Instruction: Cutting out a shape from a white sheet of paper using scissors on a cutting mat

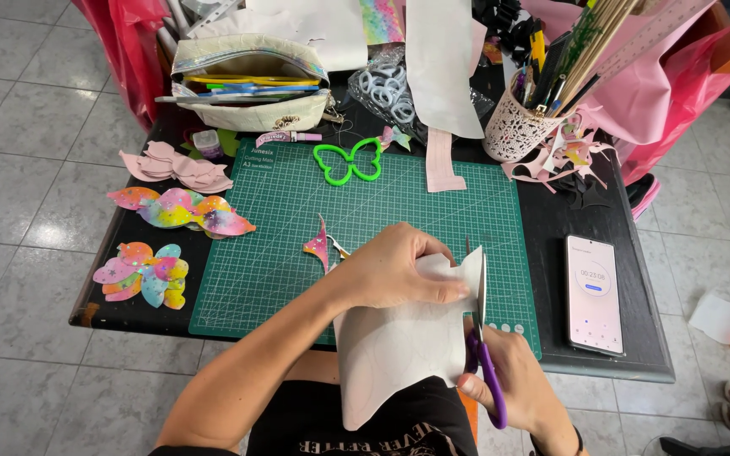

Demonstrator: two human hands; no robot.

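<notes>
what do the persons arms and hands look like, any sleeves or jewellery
Both forearms are bare, with no sleeves reaching them. The left hand shows no rings or watch. The right hand has a thin dark band at the wrist, near the bottom edge of the picture. No gloves on either hand. The person wears a black top with pale lettering.

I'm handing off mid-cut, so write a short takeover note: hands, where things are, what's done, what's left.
Left hand: pinches the white sheet at its top edge, above the green mat.
Right hand: holds purple scissors, blades at the sheet's right edge.
Done: colourful butterfly cutouts lie left of the mat; a green butterfly template is on the mat's top.
Left: the sheet is mostly uncut; the cut has only begun at its edge.
Phone sits to the right.
</notes>
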